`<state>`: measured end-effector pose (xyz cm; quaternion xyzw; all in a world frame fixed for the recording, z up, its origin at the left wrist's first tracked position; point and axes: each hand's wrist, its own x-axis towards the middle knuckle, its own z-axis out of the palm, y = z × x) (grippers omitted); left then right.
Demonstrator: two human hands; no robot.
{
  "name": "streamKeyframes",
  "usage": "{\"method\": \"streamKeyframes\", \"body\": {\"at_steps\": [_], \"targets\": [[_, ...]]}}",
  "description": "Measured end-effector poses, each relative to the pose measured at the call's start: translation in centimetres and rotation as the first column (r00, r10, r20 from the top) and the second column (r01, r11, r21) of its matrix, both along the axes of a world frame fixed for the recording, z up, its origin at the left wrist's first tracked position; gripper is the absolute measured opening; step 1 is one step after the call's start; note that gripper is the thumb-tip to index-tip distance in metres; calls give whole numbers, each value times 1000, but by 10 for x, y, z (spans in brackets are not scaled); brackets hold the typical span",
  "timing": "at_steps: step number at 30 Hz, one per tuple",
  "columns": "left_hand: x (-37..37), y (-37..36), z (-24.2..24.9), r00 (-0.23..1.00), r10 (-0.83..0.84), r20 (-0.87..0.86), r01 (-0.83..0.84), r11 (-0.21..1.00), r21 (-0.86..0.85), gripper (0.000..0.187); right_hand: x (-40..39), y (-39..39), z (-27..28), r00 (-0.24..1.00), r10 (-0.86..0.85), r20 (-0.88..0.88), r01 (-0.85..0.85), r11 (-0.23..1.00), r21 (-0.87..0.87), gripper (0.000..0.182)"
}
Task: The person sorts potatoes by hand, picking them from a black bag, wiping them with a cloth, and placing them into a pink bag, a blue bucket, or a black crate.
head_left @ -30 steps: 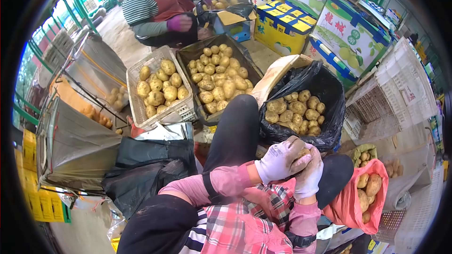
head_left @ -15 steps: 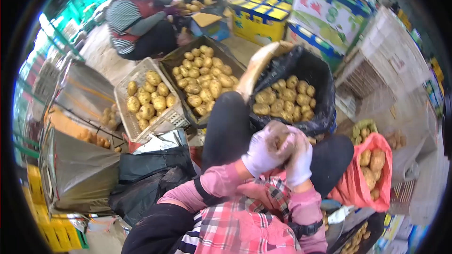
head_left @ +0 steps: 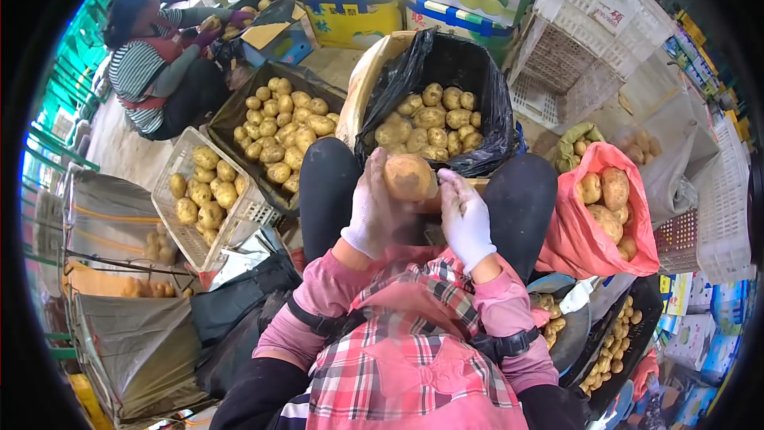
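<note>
A large potato (head_left: 410,177) sits between my gloved hands, above my lap. My left hand (head_left: 369,209) presses along its left side, fingers pointing up. On the other side, my right hand (head_left: 465,221) has its fingertips at the potato's right edge, and its thumb side faces the potato. Both white gloves are dirty at the fingers. Just beyond the hands stands a box lined with a black plastic bag (head_left: 497,103), holding several potatoes (head_left: 434,118).
A white crate (head_left: 165,183) and a dark-lined crate (head_left: 330,95) of potatoes stand to the left. A red sack (head_left: 561,227) of large potatoes is at my right knee. A co-worker (head_left: 151,72) squats at far left, handling potatoes. Stacked cartons (head_left: 354,20) and white crates (head_left: 609,20) stand behind.
My hands were clasped together over my lap; now they are apart, with the large potato showing between them. The view has shifted, moving the crates and co-worker leftward in the picture.
</note>
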<state>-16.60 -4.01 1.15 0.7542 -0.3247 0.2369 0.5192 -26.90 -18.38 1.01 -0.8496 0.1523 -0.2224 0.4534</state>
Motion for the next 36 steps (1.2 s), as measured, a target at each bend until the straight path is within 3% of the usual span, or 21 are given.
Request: {"method": "streamKeyframes", "body": {"at_steps": [2, 3, 4, 5, 6, 8, 10, 14, 15, 17, 18, 20, 22, 23, 25, 27, 29, 31, 32, 34, 36], "targets": [[0, -1, 11, 996, -6, -85, 0, 998, -65, 33, 6, 11, 17, 984, 52, 168, -109, 930, 351, 49], [1, -4, 6, 878, -143, -457, 34, 971, -238, 31, 6, 14, 30, 977, 87, 197, -145, 941, 304, 52], [-2, -6, 8, 788, -207, -580, 37, 956, -291, 30, 6, 18, 42, 967, 122, 225, -179, 950, 257, 55], [-4, -8, 16, 679, -263, -686, 19, 940, -341, 30, 6, 19, 57, 966, 186, 178, -187, 982, -14, 58], [-13, -6, 27, 737, -214, -641, 41, 961, -274, 30, 7, 26, 66, 975, 181, 129, -203, 962, 185, 57], [-20, -11, 42, 758, -234, -609, 27, 944, -330, 31, 3, 22, 87, 967, 252, -33, -214, 879, 426, 56], [-22, -13, 49, 756, -232, -613, 42, 950, -308, 30, 5, 22, 83, 965, 257, -53, -198, 844, 498, 54], [-21, -12, 56, 733, -195, -652, 67, 974, -215, 31, 7, 24, 66, 984, 162, 74, -178, 919, 352, 53], [-18, -15, 52, 710, -255, -656, 78, 955, -287, 31, 6, 22, 69, 984, 158, 84, -177, 931, 319, 53], [-12, -17, 41, 660, -372, -652, 89, 901, -424, 32, 4, 22, 70, 988, 149, 47, -155, 891, 427, 52], [-11, -17, 39, 661, -370, -653, 99, 905, -413, 32, 4, 21, 70, 989, 148, 29, -144, 867, 477, 51], [-9, -16, 38, 662, -367, -653, 120, 912, -391, 33, 10, 13, 51, 980, 152, 129, -168, 979, 115, 49], [-11, -16, 42, 641, -366, -674, 114, 914, -389, 27, 9, 11, 47, 983, 146, 111, -165, 968, 190, 47], [-11, -16, 43, 630, -367, -684, 111, 915, -388, 24, 5, 12, 55, 989, 140, 46, -146, 886, 440, 46], [6, -17, 11, 877, -248, -410, 184, 964, -190, 24, 6, 12, 61, 991, 122, 55, -131, 803, 581, 46], [21, -10, -33, 877, -254, -407, 231, 967, -107, 30, 7, 13, 59, 977, 83, 196, -160, 895, 417, 47], [21, -7, -21, 621, -380, -685, 279, 925, -259, 38, 7, 12, 52, 962, 122, 246, -209, 905, 370, 46], [12, -5, 6, 266, -492, -829, 151, 871, -468, 43, 4, 11, 54, 962, 163, 221, -243, 879, 411, 47], [21, -2, -25, 403, -431, -808, 193, 903, -385, 42, 1, 12, 62, 966, 189, 174, -250, 844, 474, 48], [28, 5, -64, 569, -368, -735, 269, 928, -257, 41, -3, 8, 61, 959, 249, 134, -281, 888, 363, 51], [21, 4, -30, 597, -384, -705, 349, 915, -203, 39, -3, -1, 49, 940, 319, 123, -319, 947, -23, 56]]}}
